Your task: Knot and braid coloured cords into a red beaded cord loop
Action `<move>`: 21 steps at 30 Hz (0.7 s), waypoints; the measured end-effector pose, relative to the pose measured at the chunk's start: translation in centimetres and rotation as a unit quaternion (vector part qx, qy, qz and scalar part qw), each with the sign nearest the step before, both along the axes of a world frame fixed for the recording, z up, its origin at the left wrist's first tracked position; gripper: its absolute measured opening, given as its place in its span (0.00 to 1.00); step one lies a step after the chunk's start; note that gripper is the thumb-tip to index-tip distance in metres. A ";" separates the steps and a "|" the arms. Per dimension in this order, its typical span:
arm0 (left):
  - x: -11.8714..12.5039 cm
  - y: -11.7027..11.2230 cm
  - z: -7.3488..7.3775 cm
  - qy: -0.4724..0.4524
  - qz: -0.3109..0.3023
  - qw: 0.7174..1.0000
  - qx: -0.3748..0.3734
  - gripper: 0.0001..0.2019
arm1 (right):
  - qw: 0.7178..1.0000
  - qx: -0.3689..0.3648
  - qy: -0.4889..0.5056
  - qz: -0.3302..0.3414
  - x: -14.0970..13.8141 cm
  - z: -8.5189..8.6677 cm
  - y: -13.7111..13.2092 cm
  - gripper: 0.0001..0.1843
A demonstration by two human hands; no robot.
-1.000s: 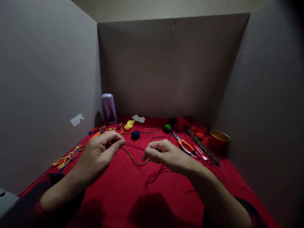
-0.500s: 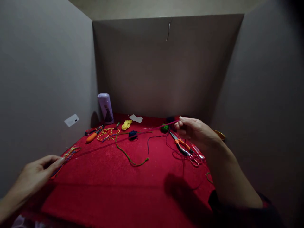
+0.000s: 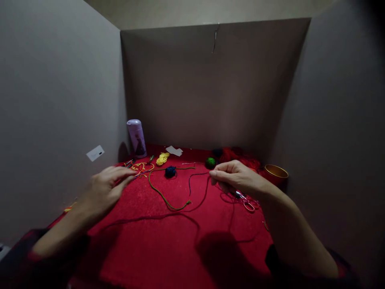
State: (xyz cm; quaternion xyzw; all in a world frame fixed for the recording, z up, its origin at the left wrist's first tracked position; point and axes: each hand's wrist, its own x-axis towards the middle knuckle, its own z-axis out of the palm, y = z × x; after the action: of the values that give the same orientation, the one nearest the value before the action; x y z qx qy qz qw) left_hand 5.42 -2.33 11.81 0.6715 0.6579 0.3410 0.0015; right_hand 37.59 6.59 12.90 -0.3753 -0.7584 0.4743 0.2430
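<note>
Red covered the desk (image 3: 144, 253) nearest us, where our dark sleeves (image 3: 60, 265) were cut off by the bottom edge. Slack across it trailed a dark red thread (image 3: 206, 192), and we could hardly part strand from shadow. Our left hand (image 3: 105, 186) was blurred, thumb and forefinger close together; we could not tell whether they held anything. Our right hand (image 3: 237, 176) had its fingers pinched on the thread, which drooped from the tips. Its wrist partly hid some scissors (image 3: 244, 198). Beyond the thread we saw a curved green cord (image 3: 162, 196), then a navy ball of yarn (image 3: 170, 171), a yellow skein (image 3: 163, 159) and, farther, a purple bottle (image 3: 137, 138).
</note>
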 end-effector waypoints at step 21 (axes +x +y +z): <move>8.8 3.9 -2.5 -0.403 -0.153 0.885 -0.173 0.16 | 0.997 -0.028 -0.016 0.063 -4.7 -3.5 -1.3 0.18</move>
State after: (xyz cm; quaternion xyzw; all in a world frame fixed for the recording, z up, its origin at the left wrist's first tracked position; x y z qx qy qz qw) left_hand 14.17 1.57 9.36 0.5573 0.5386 0.4583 0.4351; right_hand 32.91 5.27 9.43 -0.3405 -0.7706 0.5041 0.1898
